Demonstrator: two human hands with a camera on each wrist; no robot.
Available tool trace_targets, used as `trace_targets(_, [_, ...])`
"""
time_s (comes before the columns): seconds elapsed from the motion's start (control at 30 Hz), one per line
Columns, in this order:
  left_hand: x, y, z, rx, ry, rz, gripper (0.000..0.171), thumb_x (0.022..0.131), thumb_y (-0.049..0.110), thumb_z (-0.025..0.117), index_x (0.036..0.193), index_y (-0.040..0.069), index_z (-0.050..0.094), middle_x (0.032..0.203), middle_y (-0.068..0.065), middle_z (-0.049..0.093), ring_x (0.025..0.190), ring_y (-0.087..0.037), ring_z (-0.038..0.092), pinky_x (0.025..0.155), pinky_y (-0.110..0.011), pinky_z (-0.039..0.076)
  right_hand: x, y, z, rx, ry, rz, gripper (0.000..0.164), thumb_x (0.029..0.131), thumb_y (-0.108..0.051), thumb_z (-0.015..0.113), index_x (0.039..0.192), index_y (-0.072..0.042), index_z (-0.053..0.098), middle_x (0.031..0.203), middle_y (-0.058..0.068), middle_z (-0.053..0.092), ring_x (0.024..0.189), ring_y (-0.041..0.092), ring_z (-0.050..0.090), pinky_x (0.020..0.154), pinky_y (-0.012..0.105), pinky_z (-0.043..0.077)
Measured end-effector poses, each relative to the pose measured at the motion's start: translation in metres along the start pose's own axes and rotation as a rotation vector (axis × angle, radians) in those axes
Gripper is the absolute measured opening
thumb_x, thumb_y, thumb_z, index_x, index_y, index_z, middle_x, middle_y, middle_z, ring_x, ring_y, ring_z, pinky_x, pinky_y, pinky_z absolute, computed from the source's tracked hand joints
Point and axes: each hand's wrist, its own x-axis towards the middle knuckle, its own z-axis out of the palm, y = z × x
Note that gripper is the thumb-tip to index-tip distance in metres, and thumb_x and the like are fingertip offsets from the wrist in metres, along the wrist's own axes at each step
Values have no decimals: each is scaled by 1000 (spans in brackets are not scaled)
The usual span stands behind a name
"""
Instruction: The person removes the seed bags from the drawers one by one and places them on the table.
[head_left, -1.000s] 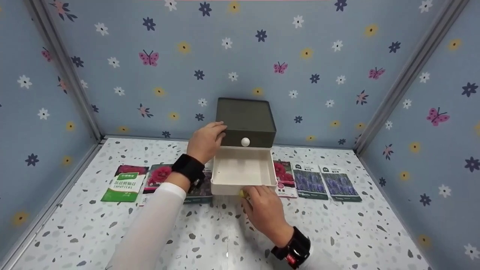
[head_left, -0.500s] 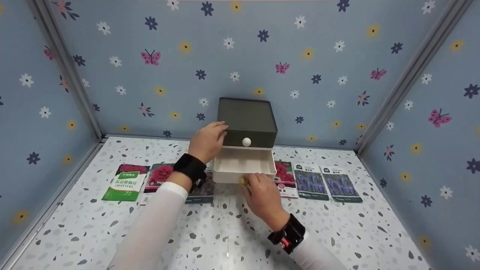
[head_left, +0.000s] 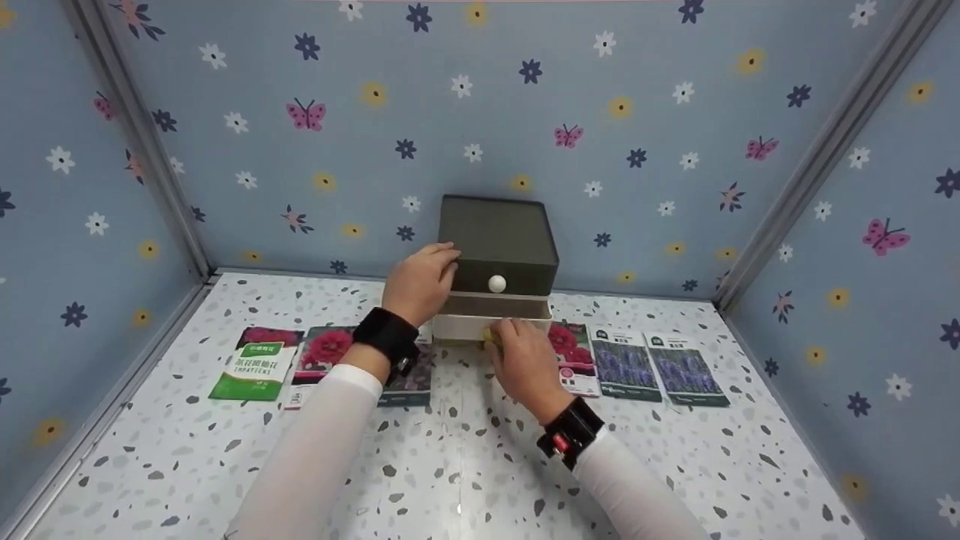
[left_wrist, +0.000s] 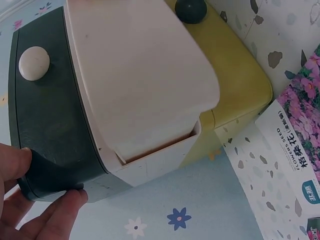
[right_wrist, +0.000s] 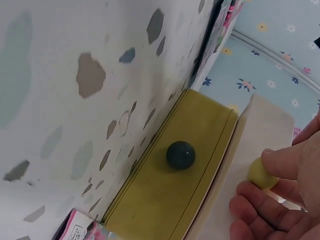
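Note:
A small drawer cabinet (head_left: 499, 229) stands against the back wall. Its dark green top drawer with a white knob (left_wrist: 34, 63) is closed. The cream middle drawer (left_wrist: 145, 75) sticks partly out over an olive-yellow bottom drawer (right_wrist: 165, 195) with a dark knob (right_wrist: 180, 155). My left hand (head_left: 420, 281) grips the cabinet's upper left corner, thumb and fingers on different faces of it. With thumb and fingers, my right hand (head_left: 525, 367) pinches the yellow knob (right_wrist: 260, 175) of the middle drawer. A narrow strip of the drawer's inside shows in the head view.
Flower seed packets lie in a row on the speckled table. To the left are a green-and-white packet (head_left: 251, 367) and a red-flower packet (head_left: 326, 349); two purple-flower packets (head_left: 626, 364) lie to the right. Patterned walls enclose the back and sides.
The middle drawer has slid back into the cabinet by a good part of its depth, my right hand moving with its knob. My left hand keeps its place on the corner.

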Motion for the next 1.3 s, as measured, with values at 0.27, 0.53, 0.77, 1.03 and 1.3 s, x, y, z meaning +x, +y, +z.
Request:
trace_targets(0.27, [0,-2,1,10,7,16,30,114,15,65,138,4,77,147,-14,71,132,-34,70,112,-49,56,14,5,7,-35,45,-21,15,106,-18,78,109,-9,66,96,8,67,92,30,68,82,48,58])
trace_targets(0.53, [1,-3,2,9,24,27,29,113,15,66,136,3,78,146,-14,72,132,-35,71,112,-50,56,22,7,9,-28,1,5,14,104,-15,78,109,-11,66,98,8,69,95,32,69,85,49,59])
trace_targets(0.77, [1,-3,3,11,42,43,28,113,14,66,135,2,79,144,-15,73,131,-35,71,112,-50,56,26,9,13,-29,-13,29,12,105,-15,77,106,-13,65,98,6,68,95,30,68,86,48,59])
trace_targets(1.03, [2,-3,2,15,27,28,29,113,15,66,137,3,78,146,-14,72,132,-35,70,111,-50,56,30,8,14,-61,-12,35,12,105,-12,76,106,-11,64,98,8,68,94,32,68,79,49,59])
trace_targets(1.3, [1,-1,0,1,38,38,28,112,13,67,134,2,79,143,-15,74,130,-36,71,110,-50,57,32,8,18,-95,18,28,15,102,-8,77,103,-7,62,97,11,67,90,33,67,74,50,59])
